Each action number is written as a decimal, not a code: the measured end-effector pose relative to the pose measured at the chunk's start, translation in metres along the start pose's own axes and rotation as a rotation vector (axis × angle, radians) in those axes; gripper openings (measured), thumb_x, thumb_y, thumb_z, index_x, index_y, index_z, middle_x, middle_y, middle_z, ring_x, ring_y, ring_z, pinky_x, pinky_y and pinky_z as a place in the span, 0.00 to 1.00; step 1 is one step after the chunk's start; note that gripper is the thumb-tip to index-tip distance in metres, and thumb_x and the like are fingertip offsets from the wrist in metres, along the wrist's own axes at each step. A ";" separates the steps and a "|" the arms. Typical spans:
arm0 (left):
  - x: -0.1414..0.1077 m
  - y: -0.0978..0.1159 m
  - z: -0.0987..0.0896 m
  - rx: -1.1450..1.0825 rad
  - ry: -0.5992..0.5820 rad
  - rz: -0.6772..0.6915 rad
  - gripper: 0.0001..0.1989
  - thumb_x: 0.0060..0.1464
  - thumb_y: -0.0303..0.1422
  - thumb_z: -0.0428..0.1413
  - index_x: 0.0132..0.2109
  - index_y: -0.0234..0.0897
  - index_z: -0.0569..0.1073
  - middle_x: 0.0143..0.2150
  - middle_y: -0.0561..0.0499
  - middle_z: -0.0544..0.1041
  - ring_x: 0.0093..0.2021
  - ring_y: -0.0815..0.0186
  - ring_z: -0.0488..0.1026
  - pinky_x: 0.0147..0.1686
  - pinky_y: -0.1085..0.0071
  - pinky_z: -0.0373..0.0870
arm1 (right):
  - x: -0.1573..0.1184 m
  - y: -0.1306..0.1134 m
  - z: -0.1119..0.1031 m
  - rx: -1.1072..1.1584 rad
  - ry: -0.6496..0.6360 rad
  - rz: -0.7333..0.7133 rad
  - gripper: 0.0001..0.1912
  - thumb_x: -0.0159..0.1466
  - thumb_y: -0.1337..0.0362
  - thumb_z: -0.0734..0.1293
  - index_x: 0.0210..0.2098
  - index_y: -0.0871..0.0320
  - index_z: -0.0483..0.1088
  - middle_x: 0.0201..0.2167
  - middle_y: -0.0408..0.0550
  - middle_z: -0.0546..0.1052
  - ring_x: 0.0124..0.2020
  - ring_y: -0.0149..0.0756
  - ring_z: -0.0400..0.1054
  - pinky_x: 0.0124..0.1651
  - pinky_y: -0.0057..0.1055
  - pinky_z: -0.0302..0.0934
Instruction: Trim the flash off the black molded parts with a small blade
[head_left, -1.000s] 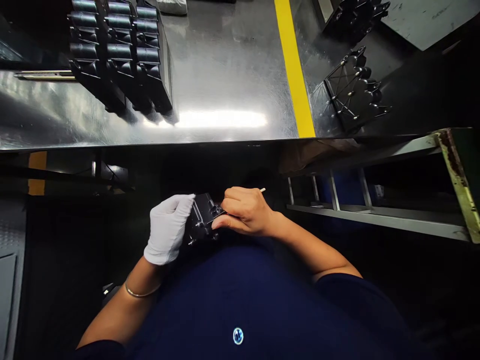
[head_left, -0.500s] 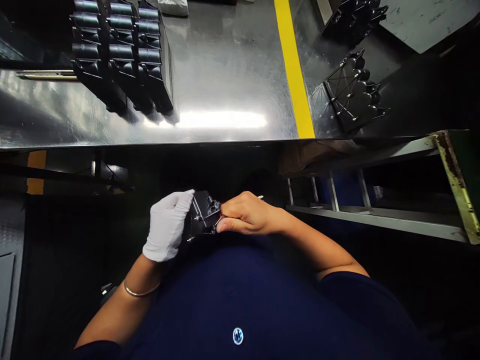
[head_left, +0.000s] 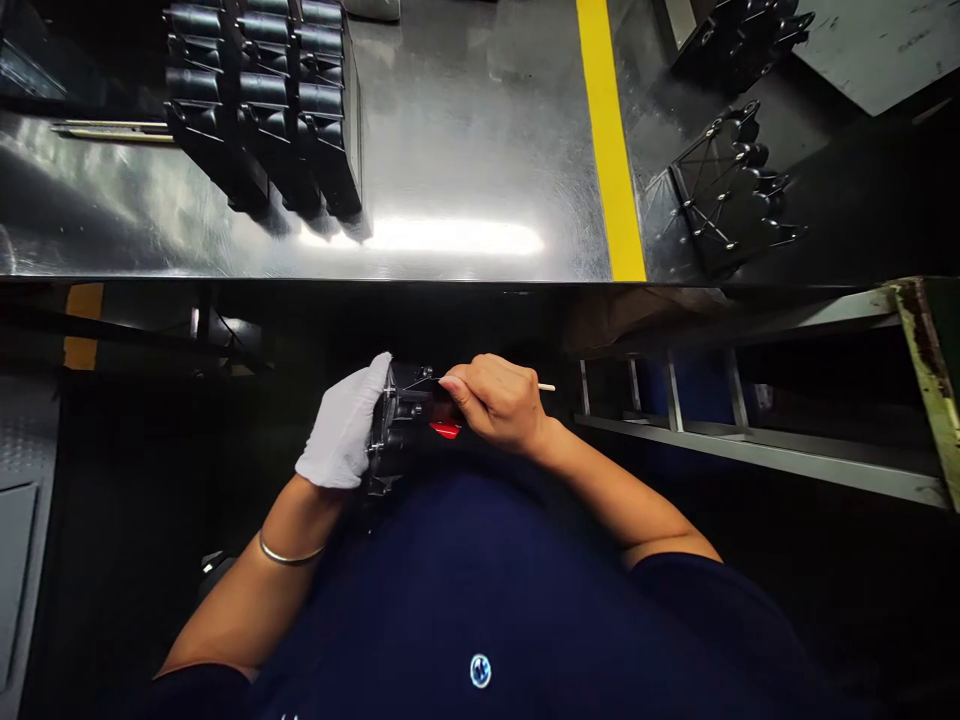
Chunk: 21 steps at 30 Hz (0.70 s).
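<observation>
Your gloved left hand [head_left: 345, 425] is clasped on a black moulded part [head_left: 409, 411], on your side of the metal surface [head_left: 465, 150]. Your bare right hand [head_left: 499, 402], likewise short of that surface, pinches a slim pale-ended stick [head_left: 547, 387]. Recommended: brace the part firmly, directing strokes clear of the glove.

Holding black, knobbed, angular part [head_left: 409, 411] in white-gloved left hand [head_left: 345, 427], past near edge of shiny metal table [head_left: 465, 130]; gripping thin, pale stick [head_left: 547, 387] in bare right hand [head_left: 499, 400].
</observation>
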<state>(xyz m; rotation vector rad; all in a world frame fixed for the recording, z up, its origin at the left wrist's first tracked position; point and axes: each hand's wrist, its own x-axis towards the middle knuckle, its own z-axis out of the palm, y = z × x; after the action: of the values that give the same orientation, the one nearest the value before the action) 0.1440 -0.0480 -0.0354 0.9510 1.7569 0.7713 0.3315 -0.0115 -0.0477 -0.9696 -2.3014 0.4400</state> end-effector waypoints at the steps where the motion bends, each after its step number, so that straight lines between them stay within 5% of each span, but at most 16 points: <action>1: 0.000 -0.001 0.000 0.008 0.002 0.003 0.22 0.60 0.47 0.49 0.23 0.39 0.70 0.22 0.49 0.72 0.22 0.66 0.65 0.23 0.71 0.65 | 0.000 0.000 0.000 0.002 0.001 0.003 0.17 0.71 0.62 0.58 0.30 0.59 0.72 0.23 0.45 0.74 0.25 0.29 0.63 0.32 0.28 0.55; 14: -0.004 -0.002 0.000 0.023 0.064 -0.043 0.22 0.58 0.48 0.51 0.22 0.39 0.69 0.22 0.49 0.71 0.23 0.66 0.64 0.23 0.71 0.65 | -0.006 -0.003 0.004 0.074 -0.058 0.022 0.19 0.71 0.61 0.58 0.29 0.60 0.73 0.23 0.45 0.75 0.24 0.28 0.65 0.32 0.26 0.57; 21: -0.013 0.008 0.000 0.013 0.117 -0.021 0.20 0.58 0.44 0.51 0.23 0.38 0.71 0.23 0.50 0.72 0.24 0.67 0.66 0.23 0.72 0.65 | 0.000 -0.002 -0.008 0.464 -0.180 0.002 0.20 0.71 0.62 0.58 0.27 0.61 0.72 0.23 0.45 0.76 0.24 0.25 0.68 0.30 0.21 0.61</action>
<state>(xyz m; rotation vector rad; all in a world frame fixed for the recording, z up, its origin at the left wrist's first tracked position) 0.1491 -0.0550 -0.0227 0.9109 1.8721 0.8165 0.3357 -0.0127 -0.0402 -0.7225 -2.2018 1.0432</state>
